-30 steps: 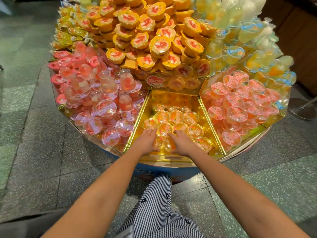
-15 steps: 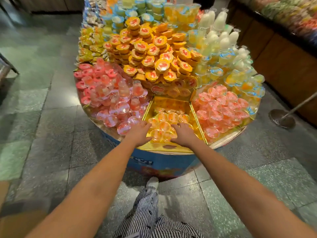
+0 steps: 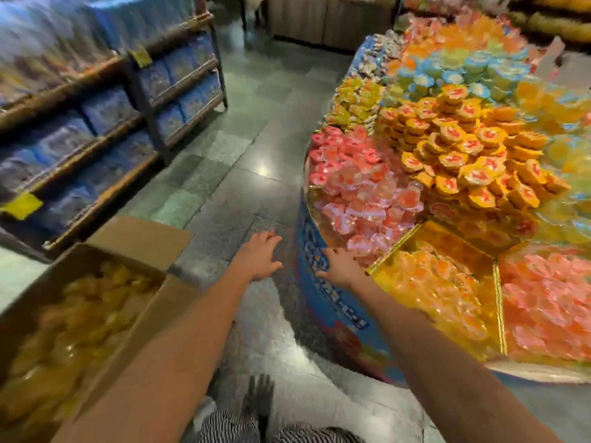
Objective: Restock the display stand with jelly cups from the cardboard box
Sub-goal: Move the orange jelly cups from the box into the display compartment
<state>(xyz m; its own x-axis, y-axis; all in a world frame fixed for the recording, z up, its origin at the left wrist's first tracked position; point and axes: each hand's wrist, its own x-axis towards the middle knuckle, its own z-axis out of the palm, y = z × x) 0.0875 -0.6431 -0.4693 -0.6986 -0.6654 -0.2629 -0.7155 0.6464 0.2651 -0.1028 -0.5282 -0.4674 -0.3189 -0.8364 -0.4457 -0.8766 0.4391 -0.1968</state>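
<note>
Shop floor (image 3: 256, 148); left hand (image 3: 260, 255) and right hand (image 3: 340, 265) splayed, empty, near display stand (image 3: 323, 302).

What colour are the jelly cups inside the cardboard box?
The jelly cups in the cardboard box look yellow-orange; head view, blurred.

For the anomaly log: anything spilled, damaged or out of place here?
Nothing stands out. Jelly cups sit inside the cardboard box and on the display stand; none show on the floor. The left hand and right hand are empty. Motion blur hides fine damage.
</note>
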